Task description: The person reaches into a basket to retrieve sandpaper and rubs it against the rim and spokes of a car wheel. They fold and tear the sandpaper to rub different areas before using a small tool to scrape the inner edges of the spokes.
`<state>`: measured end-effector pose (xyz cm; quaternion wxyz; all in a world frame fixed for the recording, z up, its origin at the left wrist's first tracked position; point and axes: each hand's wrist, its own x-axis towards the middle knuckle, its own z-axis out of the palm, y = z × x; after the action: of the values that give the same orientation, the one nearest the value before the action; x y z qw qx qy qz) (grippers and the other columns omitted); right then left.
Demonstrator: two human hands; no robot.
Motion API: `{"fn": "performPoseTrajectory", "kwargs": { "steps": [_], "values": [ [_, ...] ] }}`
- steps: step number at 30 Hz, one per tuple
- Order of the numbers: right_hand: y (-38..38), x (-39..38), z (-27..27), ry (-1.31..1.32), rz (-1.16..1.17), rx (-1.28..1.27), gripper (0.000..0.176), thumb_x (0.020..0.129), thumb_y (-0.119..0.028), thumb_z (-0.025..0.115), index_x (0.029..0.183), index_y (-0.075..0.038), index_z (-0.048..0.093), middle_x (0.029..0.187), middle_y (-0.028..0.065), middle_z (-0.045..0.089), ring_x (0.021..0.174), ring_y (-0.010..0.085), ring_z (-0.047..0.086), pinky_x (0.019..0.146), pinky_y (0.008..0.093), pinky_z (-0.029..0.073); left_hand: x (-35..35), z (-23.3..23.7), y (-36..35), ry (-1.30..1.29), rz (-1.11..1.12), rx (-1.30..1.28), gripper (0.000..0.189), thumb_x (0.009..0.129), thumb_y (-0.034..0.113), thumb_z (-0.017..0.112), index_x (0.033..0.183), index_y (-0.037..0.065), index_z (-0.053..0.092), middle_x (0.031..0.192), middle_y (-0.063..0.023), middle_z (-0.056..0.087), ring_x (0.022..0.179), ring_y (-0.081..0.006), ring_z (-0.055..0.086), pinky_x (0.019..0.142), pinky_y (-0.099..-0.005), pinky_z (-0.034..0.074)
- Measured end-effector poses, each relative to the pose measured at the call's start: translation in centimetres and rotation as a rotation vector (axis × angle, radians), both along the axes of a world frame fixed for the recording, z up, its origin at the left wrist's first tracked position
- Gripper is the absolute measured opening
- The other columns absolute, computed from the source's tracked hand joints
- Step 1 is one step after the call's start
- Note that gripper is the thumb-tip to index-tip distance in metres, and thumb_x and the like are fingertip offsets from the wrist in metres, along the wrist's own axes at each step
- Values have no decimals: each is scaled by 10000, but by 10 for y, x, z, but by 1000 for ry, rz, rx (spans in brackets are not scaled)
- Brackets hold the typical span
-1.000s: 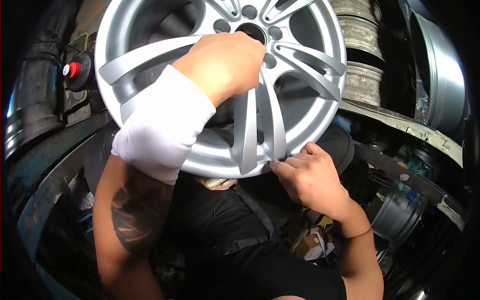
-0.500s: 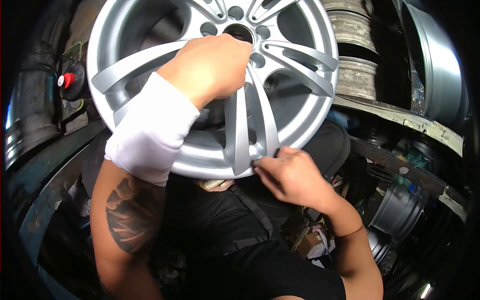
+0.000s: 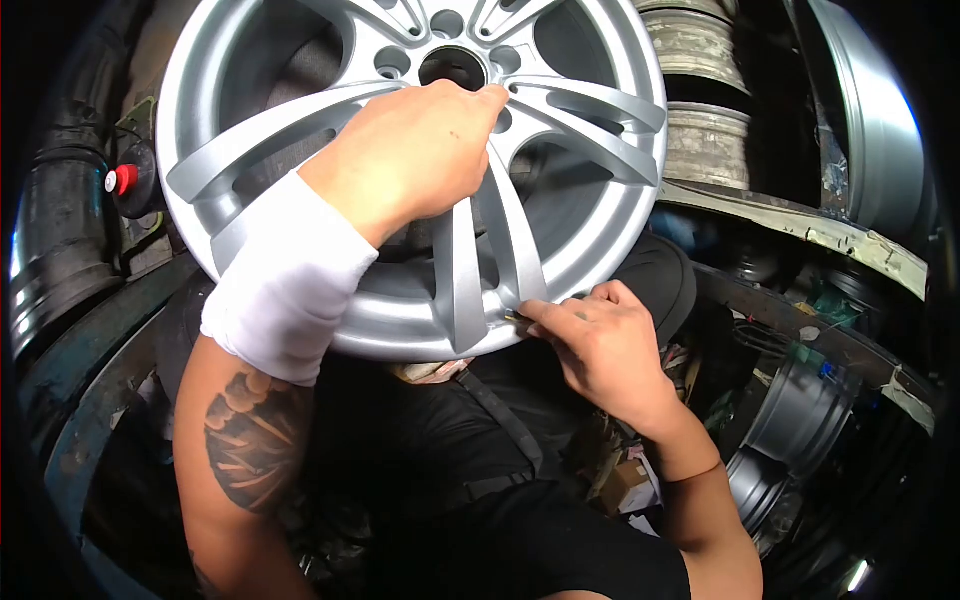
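Note:
A large silver alloy wheel (image 3: 465,270) with twin spokes fills the upper middle, its face toward me and its lower edge near my lap. My left hand (image 3: 415,150) is closed over the spokes just below the centre bore, fingertips hidden behind the hand; a white band covers that wrist. At the lower rim, my right hand (image 3: 605,345) is closed in a pinch against the end of a spoke. A tiny yellowish bit shows at its fingertips, too small to name.
Stacked worn rims (image 3: 705,145) stand on a shelf at the upper right, beside a larger silver rim (image 3: 880,120). More rims (image 3: 800,415) lie lower right, near a small cardboard box (image 3: 628,488). A red-capped object (image 3: 126,180) is at the left.
The wheel and my left hand have shifted slightly left in view. My right hand has turned, its fingertips now up against the spoke end at the rim.

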<state>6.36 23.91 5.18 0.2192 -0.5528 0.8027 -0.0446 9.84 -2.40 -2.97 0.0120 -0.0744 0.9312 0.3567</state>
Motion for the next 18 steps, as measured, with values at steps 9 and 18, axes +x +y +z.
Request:
{"fn": "performPoseTrajectory", "kwargs": {
  "steps": [9, 18],
  "values": [
    [-5, 8, -6, 57, 26, -19, 252, 826, -17, 686, 1064, -79, 744, 796, 35, 723, 721, 241, 700, 720, 362, 476, 3, -3, 0, 21, 12, -34, 407, 928, 109, 637, 1327, 25, 630, 911, -247, 744, 896, -440, 727, 808, -534, 579],
    [0, 21, -15, -16, -74, -9, 275, 849, -33, 691, 1120, -66, 725, 746, 73, 703, 671, 276, 684, 662, 376, 463, 6, 1, 1, 0, -10, -43, 374, 920, 107, 637, 1283, 20, 669, 928, -260, 746, 918, -438, 737, 818, -524, 594]
  ]
}}
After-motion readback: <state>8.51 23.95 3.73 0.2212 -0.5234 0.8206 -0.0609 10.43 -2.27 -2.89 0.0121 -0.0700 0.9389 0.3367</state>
